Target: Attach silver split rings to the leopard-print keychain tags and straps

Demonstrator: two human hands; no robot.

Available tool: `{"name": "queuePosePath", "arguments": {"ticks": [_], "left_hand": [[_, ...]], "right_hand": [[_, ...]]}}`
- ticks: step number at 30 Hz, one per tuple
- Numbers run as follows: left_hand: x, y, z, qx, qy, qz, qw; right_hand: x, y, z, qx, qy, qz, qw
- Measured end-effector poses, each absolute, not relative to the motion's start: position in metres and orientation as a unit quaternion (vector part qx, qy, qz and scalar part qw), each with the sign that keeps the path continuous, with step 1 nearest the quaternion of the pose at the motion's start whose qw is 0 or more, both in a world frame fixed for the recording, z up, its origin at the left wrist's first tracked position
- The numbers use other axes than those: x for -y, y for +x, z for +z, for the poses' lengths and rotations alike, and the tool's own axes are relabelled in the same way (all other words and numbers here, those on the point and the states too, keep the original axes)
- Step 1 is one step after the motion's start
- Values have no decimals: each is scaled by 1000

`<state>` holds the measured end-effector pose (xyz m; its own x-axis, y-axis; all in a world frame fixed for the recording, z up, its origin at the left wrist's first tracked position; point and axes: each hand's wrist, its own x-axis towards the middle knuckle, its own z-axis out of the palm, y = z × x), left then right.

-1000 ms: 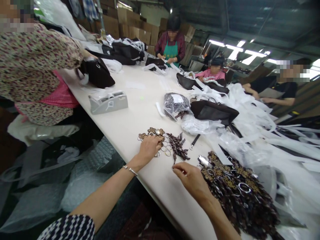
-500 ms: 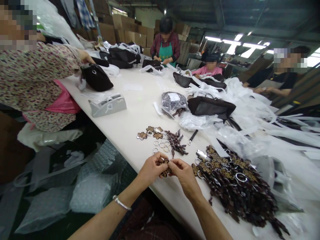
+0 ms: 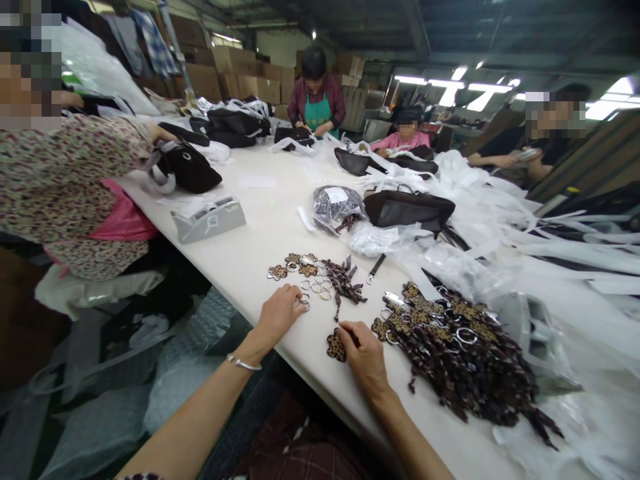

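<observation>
In the head view my right hand [image 3: 366, 353] pinches a leopard-print flower charm [image 3: 336, 346] by its right side, close to the table's near edge. My left hand [image 3: 279, 315] has its fingers closed on a silver metal ring [image 3: 305, 304], at the near end of a small group of loose rings [image 3: 316, 287]. Just beyond the rings lie several flower charms [image 3: 277, 272] and a bunch of dark knotted tassels [image 3: 345, 280]. To the right of my right hand spreads a big heap of charms with rings and dark tassels [image 3: 470, 373].
On the white table [image 3: 260, 247] stand a grey tape dispenser [image 3: 210, 220], a bagged bundle [image 3: 336, 207] and a black handbag [image 3: 413, 210]. A short black strap [image 3: 377, 267] lies beyond the tassels. White strips and clear plastic cover the right side. Other people work around the table.
My hands have moved apart. The left went forward and left to the rings and closed on one; the right keeps the flower charm and lowered it slightly toward the table.
</observation>
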<state>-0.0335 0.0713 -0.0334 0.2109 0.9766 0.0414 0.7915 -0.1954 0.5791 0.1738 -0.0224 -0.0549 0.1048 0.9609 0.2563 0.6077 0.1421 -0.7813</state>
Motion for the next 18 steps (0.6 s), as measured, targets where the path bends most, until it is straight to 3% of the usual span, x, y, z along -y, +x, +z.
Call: {"name": "queuePosePath", "arguments": {"ticks": [6, 11, 18], "left_hand": [[-79, -27, -32, -601, 700, 233, 307], [-55, -19, -27, -565, 634, 280, 447], [-9, 3, -16, -484, 474, 384, 628]], "right_hand": [[20, 179, -63, 649, -609, 184, 418], [24, 175, -50, 629, -609, 165, 455], [39, 150, -13, 483, -572, 473, 464]]}}
